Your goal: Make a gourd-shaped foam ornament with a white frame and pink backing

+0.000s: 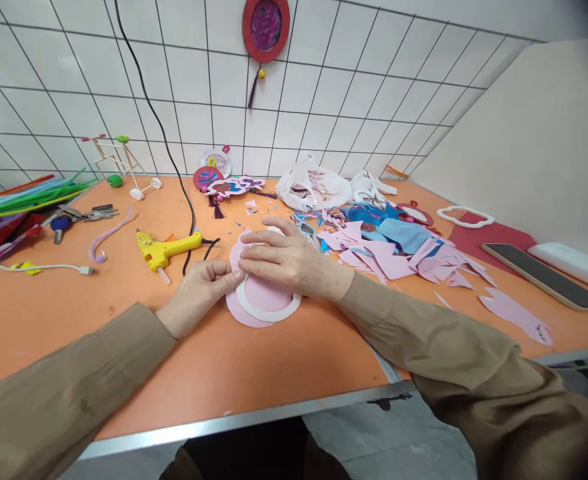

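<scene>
A pink foam disc with a white ring laid on it rests on the orange table. My right hand lies flat across the disc's top, fingers stretched out and pressing down. My left hand sits at the disc's left edge, fingers curled in a pinch on the rim of the ring and disc. Both sleeves are tan.
A yellow glue gun with a black cord lies just left of my hands. Pink and blue foam scraps pile up on the right, with a white plastic bag behind. Pipe cleaners, keys and a black strip line the sides.
</scene>
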The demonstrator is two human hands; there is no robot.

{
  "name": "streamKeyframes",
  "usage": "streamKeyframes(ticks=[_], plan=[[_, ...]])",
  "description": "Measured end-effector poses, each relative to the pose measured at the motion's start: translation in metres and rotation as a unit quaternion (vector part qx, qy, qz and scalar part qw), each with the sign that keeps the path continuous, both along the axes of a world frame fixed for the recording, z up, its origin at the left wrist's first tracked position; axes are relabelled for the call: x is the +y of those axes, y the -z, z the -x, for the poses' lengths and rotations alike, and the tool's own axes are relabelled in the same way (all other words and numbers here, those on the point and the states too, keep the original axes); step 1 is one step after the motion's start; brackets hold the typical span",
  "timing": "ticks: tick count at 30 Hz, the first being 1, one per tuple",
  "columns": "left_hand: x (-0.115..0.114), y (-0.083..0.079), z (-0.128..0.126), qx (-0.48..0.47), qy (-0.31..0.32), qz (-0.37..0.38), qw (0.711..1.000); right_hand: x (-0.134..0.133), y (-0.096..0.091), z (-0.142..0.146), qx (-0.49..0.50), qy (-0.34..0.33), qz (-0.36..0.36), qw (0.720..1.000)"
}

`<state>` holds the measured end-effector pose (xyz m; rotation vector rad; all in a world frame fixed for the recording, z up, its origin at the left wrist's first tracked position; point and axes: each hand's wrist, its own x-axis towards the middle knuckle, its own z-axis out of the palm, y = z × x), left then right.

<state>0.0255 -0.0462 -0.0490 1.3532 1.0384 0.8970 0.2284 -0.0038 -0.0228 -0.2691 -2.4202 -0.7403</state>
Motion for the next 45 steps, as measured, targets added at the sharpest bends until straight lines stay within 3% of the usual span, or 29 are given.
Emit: streamKeyframes(ticks=[2,5,8,11,13,15,19,27,35,41,45], plan=[[-0.001,-0.001,-0.001,-0.008,-0.005,0.01,1.0,0.0,0.002,-0.005,0.073,0.0,0.019,0.997],[-0.002,-0.003,-0.002,-0.016,-0.017,0.022,0.999,-0.001,0.002,-0.016,0.224,0.03,0.141,0.964],[-0.002,-0.002,-0.003,-0.023,-0.031,0.019,0.999,-0.006,0.003,-0.025,0.326,0.059,0.344,0.878],[-0.002,-0.001,-0.004,-0.026,-0.056,-0.008,0.998,-0.014,0.007,-0.025,0.326,0.066,0.532,0.779],[-0.003,0.0,-0.004,-0.022,-0.067,-0.025,0.997,-0.02,0.011,-0.02,0.31,0.065,0.594,0.739],[-0.003,0.0,-0.004,-0.016,-0.064,-0.037,0.997,-0.025,0.013,-0.015,0.306,0.07,0.619,0.719],[-0.004,0.001,-0.003,0.002,-0.05,-0.046,0.998,-0.029,0.014,-0.011,0.33,0.081,0.625,0.703],[-0.004,0.001,-0.003,0.031,-0.041,-0.061,0.997,-0.022,0.016,-0.014,0.28,0.113,0.607,0.735],[-0.003,0.001,-0.002,0.028,-0.019,-0.079,0.996,-0.021,0.014,-0.017,0.215,0.072,0.616,0.754],[-0.002,0.005,0.0,0.039,-0.054,-0.128,0.99,-0.022,0.014,-0.015,0.236,0.052,0.636,0.733],[-0.003,0.003,0.0,0.02,-0.067,-0.127,0.989,-0.021,0.014,-0.013,0.291,0.05,0.663,0.688]])
